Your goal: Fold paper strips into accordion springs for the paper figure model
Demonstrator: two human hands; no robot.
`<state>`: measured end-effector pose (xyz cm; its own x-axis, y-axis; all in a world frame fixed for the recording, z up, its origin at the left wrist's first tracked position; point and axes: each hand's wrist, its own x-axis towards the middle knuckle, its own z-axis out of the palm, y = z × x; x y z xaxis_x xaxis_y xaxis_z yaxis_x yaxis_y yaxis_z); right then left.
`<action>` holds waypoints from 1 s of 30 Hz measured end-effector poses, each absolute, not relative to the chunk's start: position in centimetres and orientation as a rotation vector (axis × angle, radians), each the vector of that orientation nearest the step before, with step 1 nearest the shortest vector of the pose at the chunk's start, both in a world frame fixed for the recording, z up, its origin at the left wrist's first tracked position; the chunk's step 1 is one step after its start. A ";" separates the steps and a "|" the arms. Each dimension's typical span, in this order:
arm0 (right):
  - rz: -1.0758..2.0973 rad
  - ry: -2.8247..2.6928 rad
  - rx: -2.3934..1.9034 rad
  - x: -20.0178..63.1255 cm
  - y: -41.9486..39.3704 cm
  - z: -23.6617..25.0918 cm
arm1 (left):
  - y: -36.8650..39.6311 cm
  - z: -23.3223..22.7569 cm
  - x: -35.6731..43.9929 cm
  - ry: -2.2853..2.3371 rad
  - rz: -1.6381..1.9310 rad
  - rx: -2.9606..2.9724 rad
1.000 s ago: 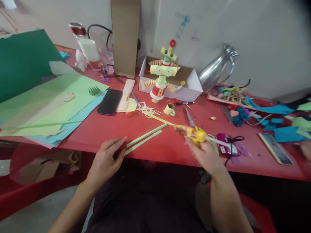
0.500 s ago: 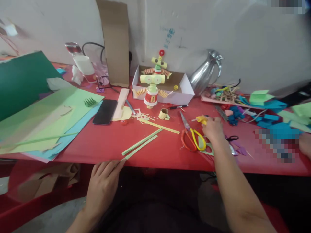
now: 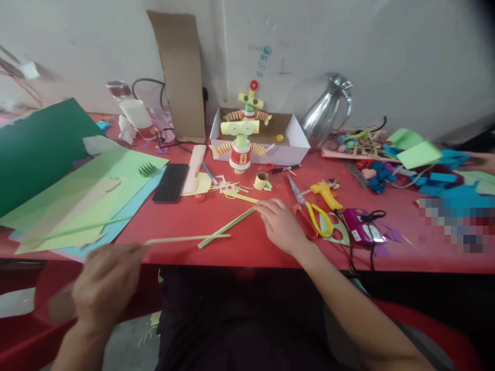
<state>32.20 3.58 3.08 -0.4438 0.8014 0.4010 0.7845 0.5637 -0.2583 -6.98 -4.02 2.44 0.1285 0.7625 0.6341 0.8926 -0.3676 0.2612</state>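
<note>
Blurred left hand (image 3: 108,283), closed on one end of a pale strip (image 3: 185,239); cannot make out individual fingertips. Strip extended over the red table (image 3: 170,221), crossing the green strip (image 3: 232,223) in view; cannot confirm contact. Right hand (image 3: 282,226) palm down, fingertips at the green strip's far end; cannot tell pinching from resting. Yellow strip (image 3: 242,197) partly hidden by the same fingertips. Scissors (image 3: 320,220) and glue gun (image 3: 328,196) nearby. Rear figure (image 3: 250,100) half covered by front figure (image 3: 240,156). Another person's hand (image 3: 481,162) cut off at right.
</note>
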 end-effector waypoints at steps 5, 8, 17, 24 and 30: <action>0.076 -2.433 -1.166 30.9 5.4 2.7 | 0.6 4.6 -4.3 -1.827 -0.736 -1.822; 0.095 -2.458 -1.175 30.4 4.8 2.6 | 1.3 4.2 2.3 -1.616 -0.696 -2.327; 0.048 -2.500 -1.332 30.5 0.8 3.1 | -0.2 2.2 10.9 -1.495 -0.496 -2.577; -0.023 -2.480 -1.442 29.9 0.1 3.5 | -1.1 3.4 11.8 -1.586 -0.423 -2.492; -0.040 -2.459 -1.423 30.0 0.2 3.7 | -2.0 3.6 13.0 -1.656 -0.420 -2.479</action>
